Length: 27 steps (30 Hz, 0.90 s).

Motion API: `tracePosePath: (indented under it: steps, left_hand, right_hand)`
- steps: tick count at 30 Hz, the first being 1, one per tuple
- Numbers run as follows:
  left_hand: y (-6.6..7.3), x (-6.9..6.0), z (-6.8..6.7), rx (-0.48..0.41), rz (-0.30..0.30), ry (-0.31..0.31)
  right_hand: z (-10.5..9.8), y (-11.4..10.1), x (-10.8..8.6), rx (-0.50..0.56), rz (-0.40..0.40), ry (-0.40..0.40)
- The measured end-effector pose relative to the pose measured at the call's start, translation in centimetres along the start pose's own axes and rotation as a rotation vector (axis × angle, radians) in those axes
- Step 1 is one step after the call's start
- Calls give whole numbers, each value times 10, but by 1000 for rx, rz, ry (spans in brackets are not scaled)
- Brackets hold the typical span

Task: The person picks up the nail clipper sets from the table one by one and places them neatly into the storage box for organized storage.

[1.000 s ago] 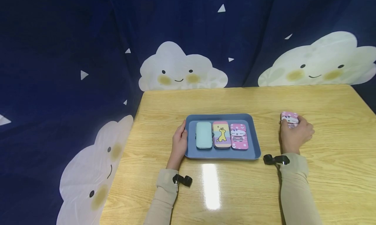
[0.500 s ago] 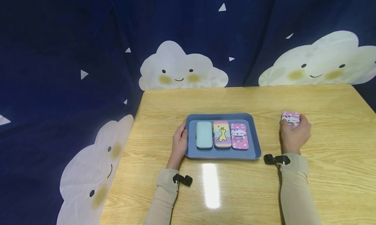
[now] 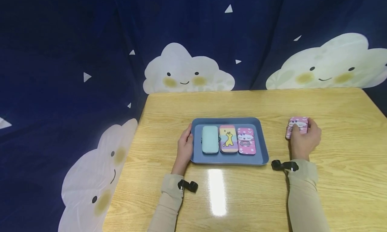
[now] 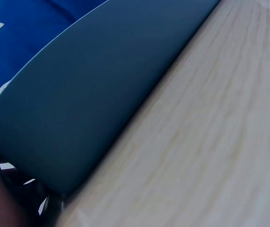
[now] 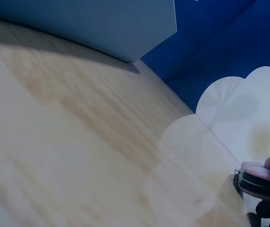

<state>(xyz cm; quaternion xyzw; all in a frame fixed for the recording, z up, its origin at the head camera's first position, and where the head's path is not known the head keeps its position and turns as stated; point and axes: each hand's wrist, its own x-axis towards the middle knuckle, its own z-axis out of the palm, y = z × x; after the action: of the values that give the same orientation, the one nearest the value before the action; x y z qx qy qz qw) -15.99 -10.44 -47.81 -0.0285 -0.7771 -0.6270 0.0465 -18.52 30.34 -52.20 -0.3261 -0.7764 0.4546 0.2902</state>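
At the right of the head view my right hand [image 3: 305, 141] holds a small pink case [image 3: 298, 121] printed with a white cartoon animal. The thumb lies on its top face; the other fingers are mostly hidden. In the right wrist view the case [image 5: 263, 179] shows its edge, with a small clasp. My left hand [image 3: 184, 145] grips the left side of a blue tray [image 3: 261, 158]. Inside the tray lie a mint-green case [image 3: 210, 139], a striped case with a yellow giraffe [image 3: 228, 139] and another pink case [image 3: 246, 141], side by side.
A light wooden table [image 3: 242, 191] carries the tray. Behind it and to the left hangs a dark blue curtain [image 3: 193, 23] with smiling clouds. Black straps with small cameras sit on both wrists.
My right hand has drawn the pink case slightly toward me and turned it a little, its thumb now farther onto the top. The left hand and tray have stayed put.
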Motion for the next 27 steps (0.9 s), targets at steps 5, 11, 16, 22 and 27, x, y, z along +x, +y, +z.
tracePosePath:
  steps: [5,11,16,22,27]
  left_hand:
    - [0,-1,0,-7,-5,0]
    - [2,-1,0,-11,-14,1]
    - [1,-2,0,-14,-19,2]
    - [1,-2,0,-14,-17,3]
    - [2,-2,0,-6,-17,1]
  right_hand:
    - [-2,0,-2,66,61,-20]
    - [-6,-3,-7,169,109,-22]
    - [-7,-3,-11,220,128,-34]
    - [-7,-7,-18,273,132,-24]
    - [-8,-14,-25,313,130,-22]
